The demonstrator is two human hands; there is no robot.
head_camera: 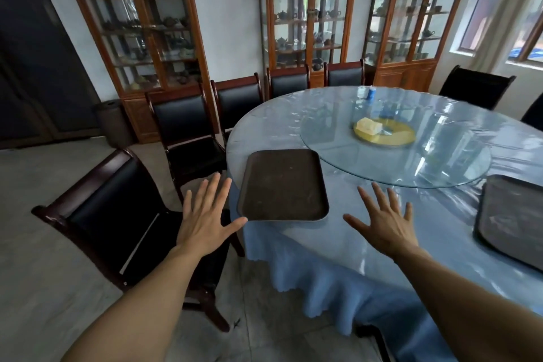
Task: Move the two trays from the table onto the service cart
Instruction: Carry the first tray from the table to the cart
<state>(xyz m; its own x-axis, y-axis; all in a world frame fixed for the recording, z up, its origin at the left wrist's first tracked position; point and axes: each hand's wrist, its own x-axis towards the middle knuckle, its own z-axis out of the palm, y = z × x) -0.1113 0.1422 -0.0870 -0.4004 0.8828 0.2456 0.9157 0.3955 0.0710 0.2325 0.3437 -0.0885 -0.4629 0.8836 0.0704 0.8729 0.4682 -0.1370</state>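
Trays: two, both dark brown, both lying flat on the round counter (382,244), which is covered by a blue cloth under clear plastic. The near tray (283,185) sits at the counter's left edge, its front rim just at the drop of the cloth. The second tray (514,220) lies well apart to the right, partly cut off by the frame edge.

The left hand (205,214) hovers palm down off the counter's edge, just beside the near tray's left front corner, fingers (213,188) spread and released (the thumb tip appears to meet the corner; contact cannot be confirmed). The right hand (385,220) hovers palm down above the cloth, to the right of the same tray, fingers spread, holding nothing.

A glass turntable (396,167) occupies the counter's centre, carrying a yellow plate (390,135) with a pale block on it. Black padded chairs (188,129) ring the counter. Glass-fronted wooden cabinets (308,9) stand along the back wall. No service cart is in view.
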